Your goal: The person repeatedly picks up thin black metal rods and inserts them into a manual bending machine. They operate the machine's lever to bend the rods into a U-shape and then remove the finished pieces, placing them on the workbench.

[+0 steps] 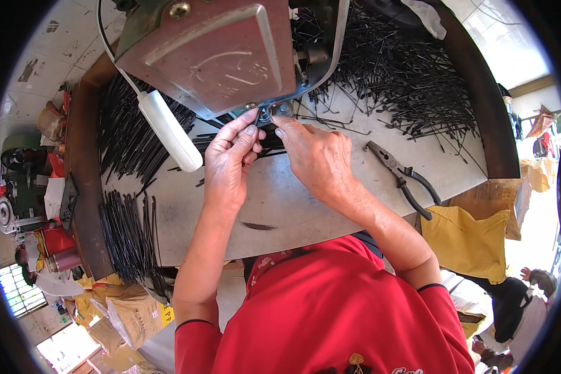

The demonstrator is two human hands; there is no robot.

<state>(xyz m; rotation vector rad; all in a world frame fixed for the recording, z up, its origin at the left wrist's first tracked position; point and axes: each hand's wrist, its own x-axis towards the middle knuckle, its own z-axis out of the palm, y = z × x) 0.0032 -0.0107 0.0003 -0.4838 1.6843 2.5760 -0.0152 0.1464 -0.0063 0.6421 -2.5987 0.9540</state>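
Both my hands meet under the front of a bench machine (218, 56) with a reddish-brown cover, close to its small metal fitting (265, 116). My left hand (229, 153) is closed in a pinch, with a thin dark piece, apparently one of the black rods, at its fingertips. Just right of the fitting, my right hand (321, 156) has its fingers curled and thumb pressed in; what it grips, if anything, is hidden. More black rods lie on the bench behind my hands. Pliers (396, 171) with dark handles rest apart, right of my right forearm.
Bundled black rods (128, 237) lie at the left of the grey bench top (318, 218); a tangled pile (405, 81) covers the far right. A white tube lamp (171, 132) hangs beside my left hand. A raised brown rim (495, 124) borders the bench. Yellow cloth (467, 240) hangs at right.
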